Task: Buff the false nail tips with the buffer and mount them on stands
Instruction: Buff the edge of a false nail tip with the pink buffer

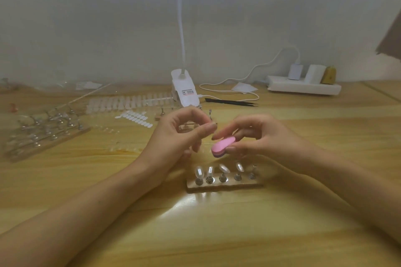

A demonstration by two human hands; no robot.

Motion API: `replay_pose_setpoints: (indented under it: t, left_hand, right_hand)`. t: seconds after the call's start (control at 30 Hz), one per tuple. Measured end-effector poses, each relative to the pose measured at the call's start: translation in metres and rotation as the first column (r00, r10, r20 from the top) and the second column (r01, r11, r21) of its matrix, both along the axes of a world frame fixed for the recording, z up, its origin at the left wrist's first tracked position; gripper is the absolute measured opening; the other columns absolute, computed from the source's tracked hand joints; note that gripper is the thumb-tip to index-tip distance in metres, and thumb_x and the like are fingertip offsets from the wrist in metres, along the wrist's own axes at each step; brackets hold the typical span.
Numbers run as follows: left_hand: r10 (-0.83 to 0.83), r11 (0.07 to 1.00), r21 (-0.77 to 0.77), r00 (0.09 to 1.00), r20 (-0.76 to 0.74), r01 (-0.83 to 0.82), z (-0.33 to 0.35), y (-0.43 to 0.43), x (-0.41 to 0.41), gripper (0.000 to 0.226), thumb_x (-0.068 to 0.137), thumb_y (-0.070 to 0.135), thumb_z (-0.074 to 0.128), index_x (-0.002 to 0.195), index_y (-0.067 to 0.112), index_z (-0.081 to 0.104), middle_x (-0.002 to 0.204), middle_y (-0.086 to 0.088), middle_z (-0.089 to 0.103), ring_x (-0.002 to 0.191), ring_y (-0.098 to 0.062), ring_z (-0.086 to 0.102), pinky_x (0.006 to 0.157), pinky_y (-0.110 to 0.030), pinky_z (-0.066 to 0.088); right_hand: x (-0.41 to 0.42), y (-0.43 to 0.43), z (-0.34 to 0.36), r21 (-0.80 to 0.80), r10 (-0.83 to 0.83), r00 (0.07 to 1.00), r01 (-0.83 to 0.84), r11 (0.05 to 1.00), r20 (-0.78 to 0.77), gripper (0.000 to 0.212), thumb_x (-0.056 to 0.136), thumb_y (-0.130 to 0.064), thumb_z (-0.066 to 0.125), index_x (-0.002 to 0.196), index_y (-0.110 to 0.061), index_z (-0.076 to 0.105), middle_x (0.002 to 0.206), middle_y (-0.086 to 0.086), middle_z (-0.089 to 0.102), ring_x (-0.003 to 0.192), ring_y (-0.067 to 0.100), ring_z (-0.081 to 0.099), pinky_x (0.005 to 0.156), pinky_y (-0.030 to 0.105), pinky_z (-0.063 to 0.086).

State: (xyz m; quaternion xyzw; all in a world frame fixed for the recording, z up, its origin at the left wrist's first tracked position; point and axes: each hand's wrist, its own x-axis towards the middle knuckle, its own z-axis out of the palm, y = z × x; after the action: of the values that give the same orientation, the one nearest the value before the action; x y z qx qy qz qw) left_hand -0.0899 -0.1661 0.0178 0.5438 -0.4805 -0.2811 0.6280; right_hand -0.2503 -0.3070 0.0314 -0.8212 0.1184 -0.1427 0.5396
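My right hand [262, 136] pinches the pink buffer [223, 146] just beside my left hand [180, 134], fingers curled, can't tell if holding anything, both above the stand [225, 187].

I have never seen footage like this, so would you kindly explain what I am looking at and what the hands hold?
There is no machine here: one picture, from a camera worn on the person's head, looks down at two bare hands over a wooden table. The right hand holds a pink buffer. The left hand pinches its fingers together, perhaps on a nail tip too small to see. Nearest is a wooden stand with five posts; four carry clear nail tips. Behind lie a lamp, tweezers and a power strip.
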Motion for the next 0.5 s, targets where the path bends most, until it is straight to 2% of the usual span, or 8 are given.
replay_pose_setpoints:
  t: [0.07, 0.13, 0.2, 0.27, 0.33, 0.43, 0.5]
  left_hand:
    - [-0.039, 0.999, -0.017, 0.999, 0.03, 0.04, -0.001, 0.0, -0.002, 0.012, 0.078, 0.027, 0.073, 0.075, 0.02, 0.064, 0.067, 0.015, 0.061, 0.048, 0.0, 0.045, 0.043, -0.01, 0.032]
    - [-0.07, 0.997, -0.041, 0.995, 0.071, 0.073, -0.002, 0.0, -0.004, 0.011, 0.082, 0.019, 0.07, 0.077, 0.015, 0.062, 0.061, 0.018, 0.059, 0.048, 0.003, 0.049, 0.046, -0.005, 0.035]
    - [-0.07, 0.995, -0.057, 0.991, 0.115, 0.077, -0.003, -0.001, -0.004, 0.01, 0.085, 0.013, 0.068, 0.077, 0.012, 0.061, 0.063, 0.019, 0.059, 0.052, 0.006, 0.053, 0.052, -0.002, 0.038]
    - [-0.053, 0.996, -0.059, 0.989, 0.138, 0.061, -0.003, -0.002, -0.003, 0.01, 0.085, 0.016, 0.068, 0.078, 0.014, 0.062, 0.066, 0.02, 0.058, 0.056, 0.006, 0.052, 0.054, -0.004, 0.037]
    - [-0.034, 0.997, -0.063, 0.988, 0.148, 0.044, -0.005, -0.002, -0.003, 0.009, 0.086, 0.019, 0.067, 0.079, 0.015, 0.062, 0.067, 0.02, 0.059, 0.058, 0.006, 0.052, 0.055, -0.005, 0.037]
    - [-0.017, 0.998, -0.048, 0.982, 0.19, 0.027, -0.009, -0.004, -0.003, 0.009, 0.088, 0.018, 0.068, 0.08, 0.018, 0.064, 0.076, 0.008, 0.062, 0.065, 0.001, 0.053, 0.063, -0.012, 0.038]
    - [-0.006, 0.999, -0.049, 0.981, 0.196, 0.016, -0.01, -0.005, -0.002, 0.01, 0.089, 0.016, 0.068, 0.08, 0.017, 0.064, 0.08, 0.005, 0.061, 0.066, -0.001, 0.052, 0.065, -0.014, 0.037]
  right_hand:
    - [0.001, 0.004, -0.004, 0.159, 0.028, 1.0, -0.025, 0.987, -0.014, 0.024, 0.081, -0.018, 0.08, 0.102, -0.029, 0.075, 0.103, 0.006, 0.076, 0.099, 0.031, 0.073, 0.083, 0.044, 0.06]
    - [0.002, 0.004, -0.009, 0.249, 0.032, 0.999, -0.038, 0.968, 0.028, 0.031, 0.079, -0.017, 0.08, 0.108, -0.023, 0.071, 0.107, 0.007, 0.074, 0.1, 0.036, 0.072, 0.085, 0.049, 0.059]
    - [0.004, 0.002, -0.009, 0.374, -0.032, 0.995, -0.007, 0.927, 0.098, 0.034, 0.076, -0.011, 0.081, 0.108, -0.016, 0.069, 0.103, 0.009, 0.071, 0.093, 0.03, 0.074, 0.076, 0.037, 0.062]
    - [0.004, 0.0, -0.009, 0.459, -0.142, 0.982, 0.069, 0.886, 0.127, 0.033, 0.072, -0.009, 0.078, 0.103, -0.011, 0.067, 0.098, 0.01, 0.07, 0.085, 0.02, 0.073, 0.069, 0.024, 0.059]
    - [0.003, 0.001, -0.011, 0.456, -0.156, 0.981, 0.087, 0.886, 0.116, 0.029, 0.071, -0.009, 0.076, 0.099, -0.009, 0.066, 0.096, 0.011, 0.07, 0.082, 0.019, 0.073, 0.069, 0.023, 0.059]
    - [0.005, 0.009, -0.013, 0.442, -0.063, 0.991, 0.004, 0.897, 0.119, 0.019, 0.074, -0.009, 0.075, 0.092, -0.012, 0.07, 0.098, 0.011, 0.071, 0.086, 0.023, 0.073, 0.075, 0.027, 0.06]
    - [0.007, 0.01, -0.013, 0.498, -0.139, 0.978, 0.044, 0.866, 0.155, 0.017, 0.075, -0.007, 0.073, 0.091, -0.009, 0.068, 0.093, 0.012, 0.071, 0.086, 0.022, 0.073, 0.075, 0.022, 0.058]
